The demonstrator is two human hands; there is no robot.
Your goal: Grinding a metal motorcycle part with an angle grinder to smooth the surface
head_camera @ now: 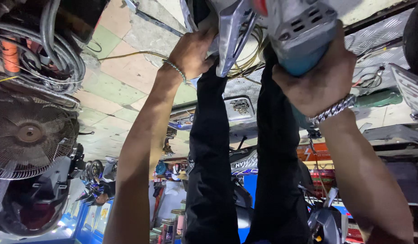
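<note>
My right hand point(319, 83) wraps the blue-grey grinder point(297, 34); my left hand point(191, 52) pinches the silver metal bracket point(231, 31) just left of it.

Orange rectangular sign point(318, 152) beside the right forearm; white plate-like sign point(410, 88) at the right edge.

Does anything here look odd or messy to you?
A loose tangle of yellow wire hangs bunched behind the silver metal part that the left hand grips. The right hand holds a blue-grey power tool.
</note>
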